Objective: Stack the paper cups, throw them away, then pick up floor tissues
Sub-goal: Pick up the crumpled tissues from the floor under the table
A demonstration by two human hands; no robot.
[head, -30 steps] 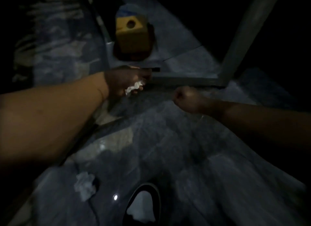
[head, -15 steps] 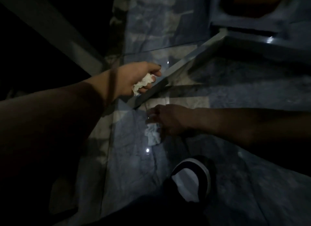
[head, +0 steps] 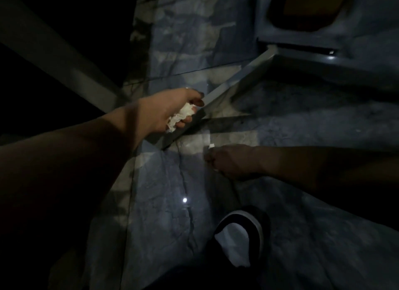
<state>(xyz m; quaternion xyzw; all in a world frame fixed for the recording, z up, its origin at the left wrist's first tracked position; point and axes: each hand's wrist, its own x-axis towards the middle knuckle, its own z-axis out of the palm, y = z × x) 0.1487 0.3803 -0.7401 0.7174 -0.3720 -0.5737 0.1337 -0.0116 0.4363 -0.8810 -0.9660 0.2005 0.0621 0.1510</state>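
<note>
Left hand is clenched on a crumpled white tissue, held above the dim marbled floor. Right hand is balled into a fist low over the floor, white scraps of a second tissue peeking out at its knuckles.

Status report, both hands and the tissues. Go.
Left hand shut on crumpled tissue. Right hand closed low over the floor, white scrap showing at its knuckles. Shoe nearby, nothing blocking.
</note>
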